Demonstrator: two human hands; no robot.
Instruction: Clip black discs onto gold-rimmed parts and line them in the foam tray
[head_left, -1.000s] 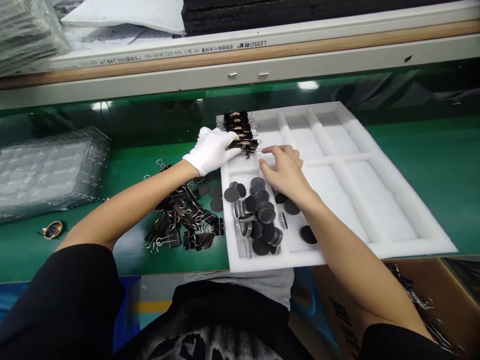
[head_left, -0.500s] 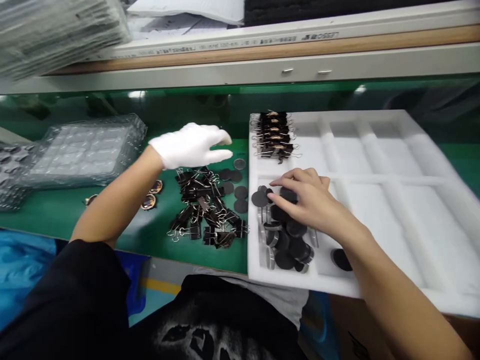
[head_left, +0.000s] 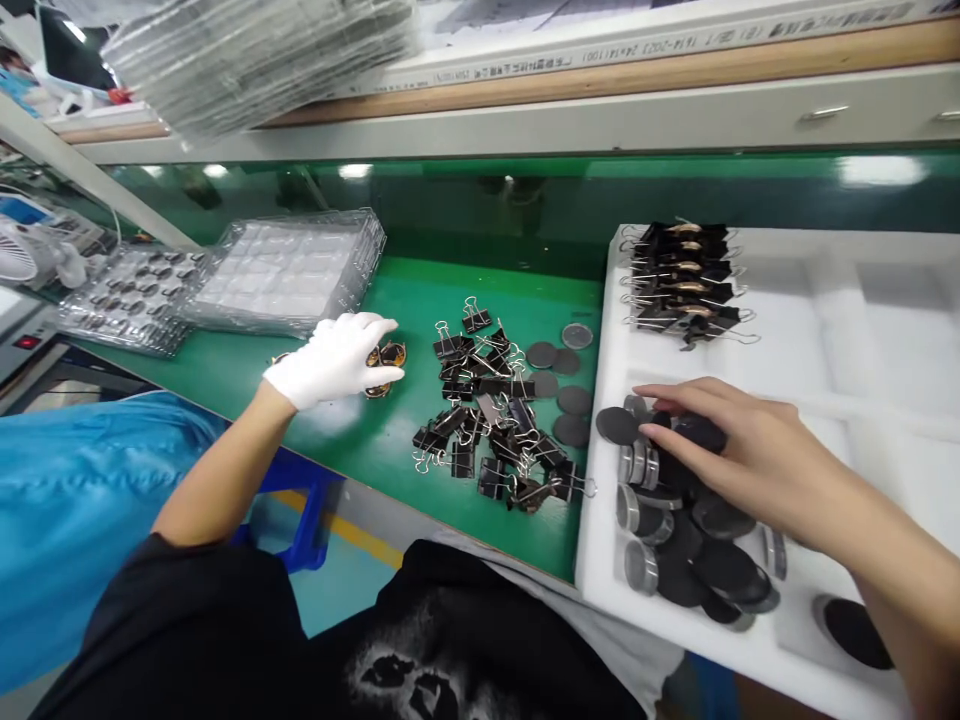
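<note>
My left hand (head_left: 337, 362), in a white glove, is over the green bench with thumb and fingers apart. Its fingertips are at small round gold-rimmed parts (head_left: 391, 354), and it holds none clearly. Bare, my right hand (head_left: 739, 450) rests low over a pile of black-faced round discs (head_left: 679, 565) in the white foam tray (head_left: 598, 500). Its thumb and forefinger are apart beside a dark disc; the other fingers partly hide the pile. Between the hands lies a heap of black binder clips (head_left: 487, 400), with several flat dark discs (head_left: 574, 400) to its right.
At the tray's back left, binder clips (head_left: 686, 280) stand in a row, clamped on gold-edged parts. Clear plastic trays (head_left: 277, 270) are stacked at the left. More clear trays (head_left: 262, 60) overhang the shelf (head_left: 525, 115). A blue stool (head_left: 307, 525) is below the bench.
My left hand has moved left and toward me, from above the binder clips to the gold-rimmed parts. My right hand stays at the disc pile. The view has turned left.
</note>
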